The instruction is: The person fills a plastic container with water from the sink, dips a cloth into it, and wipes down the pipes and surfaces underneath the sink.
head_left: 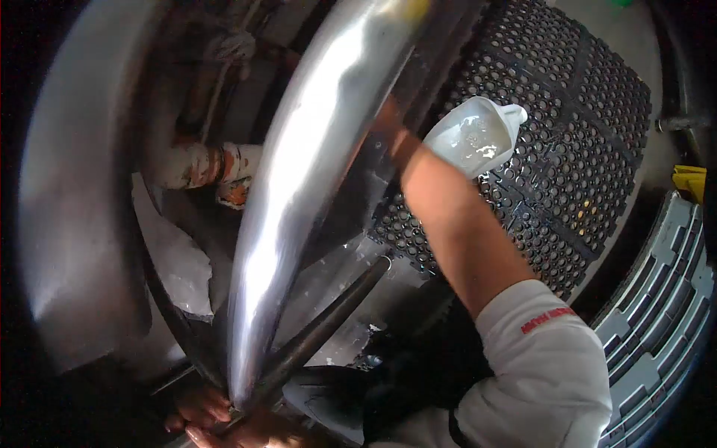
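Note:
My right arm, in a white short sleeve with red lettering, reaches past the rounded edge of a shiny metal counter or sink (pixel 299 157). Most of my right hand (pixel 390 125) is in shadow behind that edge, so its fingers and anything in them are hidden. Low in the view, my left hand (pixel 243 431) is at the lower end of the metal edge, by a dark pipe (pixel 328 317). Its fingers look bent, but shadow hides what they grip. A translucent white scoop-like container (pixel 474 138), wet inside, lies on the black rubber mat beside my right forearm.
The perforated rubber mat (pixel 560 149) is wet, with small yellowish bits on it. A grey slotted rack (pixel 661 299) stands at the right, near a yellow object (pixel 688 181). Under the metal edge runs a worn white and orange pipe (pixel 213 166). Another metal panel (pixel 78 201) rises at the left.

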The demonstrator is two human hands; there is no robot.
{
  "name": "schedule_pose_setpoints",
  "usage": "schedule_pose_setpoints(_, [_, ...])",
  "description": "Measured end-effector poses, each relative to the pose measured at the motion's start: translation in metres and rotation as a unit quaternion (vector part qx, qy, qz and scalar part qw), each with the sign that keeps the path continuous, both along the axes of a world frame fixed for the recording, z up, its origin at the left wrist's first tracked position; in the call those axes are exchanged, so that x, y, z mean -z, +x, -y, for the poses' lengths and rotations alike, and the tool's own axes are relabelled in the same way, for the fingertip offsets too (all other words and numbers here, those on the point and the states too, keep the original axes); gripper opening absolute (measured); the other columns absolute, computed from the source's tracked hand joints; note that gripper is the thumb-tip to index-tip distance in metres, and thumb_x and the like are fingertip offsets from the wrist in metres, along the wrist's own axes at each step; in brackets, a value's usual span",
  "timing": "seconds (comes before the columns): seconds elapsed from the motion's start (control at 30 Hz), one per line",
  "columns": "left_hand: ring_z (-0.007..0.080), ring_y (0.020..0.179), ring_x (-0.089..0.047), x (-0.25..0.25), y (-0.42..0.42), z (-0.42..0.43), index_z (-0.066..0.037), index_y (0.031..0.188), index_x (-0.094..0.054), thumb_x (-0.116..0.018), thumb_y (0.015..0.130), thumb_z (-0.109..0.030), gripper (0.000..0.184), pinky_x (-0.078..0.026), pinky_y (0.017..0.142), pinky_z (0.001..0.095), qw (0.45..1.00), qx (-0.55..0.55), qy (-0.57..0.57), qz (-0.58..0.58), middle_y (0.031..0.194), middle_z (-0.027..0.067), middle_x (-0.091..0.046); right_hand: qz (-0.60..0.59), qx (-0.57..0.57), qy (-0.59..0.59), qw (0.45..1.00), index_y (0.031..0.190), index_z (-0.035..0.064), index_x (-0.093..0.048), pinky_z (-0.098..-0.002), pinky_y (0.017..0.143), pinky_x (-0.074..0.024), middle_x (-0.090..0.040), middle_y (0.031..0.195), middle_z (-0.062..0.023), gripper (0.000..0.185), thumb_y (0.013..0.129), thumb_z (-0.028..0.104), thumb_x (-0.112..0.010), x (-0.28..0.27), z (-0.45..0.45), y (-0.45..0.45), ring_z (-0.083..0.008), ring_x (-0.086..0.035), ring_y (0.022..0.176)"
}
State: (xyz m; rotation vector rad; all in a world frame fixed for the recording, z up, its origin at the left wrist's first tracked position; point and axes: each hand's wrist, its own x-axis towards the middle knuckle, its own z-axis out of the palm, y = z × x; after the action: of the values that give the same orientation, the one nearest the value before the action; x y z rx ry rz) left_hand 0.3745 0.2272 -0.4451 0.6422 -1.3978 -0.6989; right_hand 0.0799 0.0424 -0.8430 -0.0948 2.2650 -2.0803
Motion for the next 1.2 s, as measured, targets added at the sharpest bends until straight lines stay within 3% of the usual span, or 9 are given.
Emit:
schedule_pose_setpoints(0.2, [0.0174,0.057,-0.05,-0.007,0.015,0.004,-0.008,0.083,-0.063,-0.05,0.088,-0.021,0.019,-0.041,0.055,0.0356,0.994,0.017,-0.055,0.088,0.067,0.0047,-0.051,-0.098,-0.103,0.037,0.989,0.102,0.0057,-0.065,-0.0349,0.079,-0.0488,-0.064,0.098,-0.0181,0.03,0.074,0.018,-0.066,0.025,0.014,0.077,-0.0289,-0.062,0.093])
schedule_pose_setpoints(0.37, [0.013,0.05,-0.043,-0.005,0.008,0.004,-0.012,0.096,-0.055,-0.046,0.09,-0.021,0.014,-0.036,0.05,0.0301,0.994,0.021,-0.057,0.091,0.062,-0.0006,-0.04,-0.162,-0.125,0.029,0.978,0.101,0.0057,-0.064,-0.0345,0.08,-0.0482,-0.063,0.101,-0.0178,0.029,0.074,0.015,-0.065,0.009,0.003,0.078,-0.029,-0.061,0.095])
schedule_pose_setpoints(0.53, [0.0132,0.05,-0.043,-0.01,0.019,0.013,-0.01,0.105,-0.05,-0.044,0.092,-0.021,0.018,-0.036,0.05,0.0296,0.981,0.126,-0.054,0.137,0.063,-0.0001,-0.04,-0.084,-0.008,0.01,0.996,0.101,0.0056,-0.064,-0.0341,0.082,-0.0475,-0.061,0.104,-0.0175,0.028,0.074,0.012,-0.065,0.005,0.059,0.009,-0.0291,-0.059,0.097])
schedule_pose_setpoints(0.73, [0.0128,0.048,-0.043,-0.002,0.005,0.005,-0.007,0.104,-0.049,-0.045,0.092,-0.019,0.018,-0.035,0.047,0.0288,0.992,0.009,-0.08,0.096,0.063,0.0002,-0.04,-0.041,0.117,0.045,0.991,0.1,0.0056,-0.063,-0.0336,0.083,-0.0468,-0.059,0.107,-0.0172,0.027,0.073,0.009,-0.065,0.014,0.054,0.052,-0.0291,-0.058,0.099])
schedule_pose_setpoints(0.87, [0.0128,0.048,-0.041,-0.008,0.001,0.003,-0.006,0.102,-0.049,-0.045,0.092,-0.018,0.016,-0.035,0.047,0.0264,0.984,-0.029,-0.096,0.145,0.062,0.0002,-0.039,0.075,0.081,-0.029,0.993,0.094,0.0045,-0.063,-0.0377,0.08,-0.0465,-0.06,0.101,-0.0213,0.03,0.065,0.004,-0.067,0.013,0.037,0.036,-0.0347,-0.058,0.094])
schedule_pose_setpoints(0.93, [0.0125,0.048,-0.041,-0.003,-0.001,0.004,-0.006,0.101,-0.049,-0.045,0.092,-0.018,0.015,-0.035,0.047,0.0254,0.989,-0.006,-0.09,0.119,0.063,0.0,-0.039,0.151,0.072,0.054,0.984,0.097,0.0045,-0.062,-0.0388,0.079,-0.0469,-0.062,0.097,-0.021,0.028,0.069,0.003,-0.063,0.023,0.037,0.011,-0.0353,-0.059,0.091])
schedule_pose_setpoints(1.03, [0.0133,0.053,-0.042,-0.003,0.004,-0.002,-0.006,0.096,-0.05,-0.045,0.092,-0.019,0.015,-0.037,0.052,0.0268,0.983,-0.043,-0.114,0.136,0.066,0.0012,-0.041,0.241,0.246,-0.259,0.902,0.103,0.0034,-0.058,-0.0403,0.08,-0.0463,-0.062,0.094,-0.0222,0.027,0.076,0.005,-0.056,0.044,0.053,-0.014,-0.0374,-0.059,0.091])
schedule_pose_setpoints(1.13, [0.0137,0.056,-0.043,-0.004,0.0,-0.003,-0.007,0.092,-0.052,-0.044,0.093,-0.02,0.015,-0.038,0.055,0.0279,0.98,-0.088,-0.123,0.131,0.068,0.0016,-0.042,0.224,0.204,-0.132,0.944,0.108,0.0029,-0.054,-0.0437,0.081,-0.0444,-0.06,0.095,-0.023,0.027,0.083,0.009,-0.048,0.012,0.013,-0.039,-0.0379,-0.057,0.093])
schedule_pose_setpoints(1.2, [0.0137,0.056,-0.043,-0.003,0.001,-0.003,-0.008,0.09,-0.052,-0.044,0.094,-0.021,0.016,-0.038,0.056,0.0282,0.978,-0.104,-0.121,0.133,0.068,0.0016,-0.042,0.052,0.072,-0.116,0.989,0.108,0.0021,-0.054,-0.0452,0.082,-0.0435,-0.059,0.095,-0.0234,0.027,0.083,0.01,-0.047,0.026,0.026,-0.042,-0.0392,-0.056,0.095])
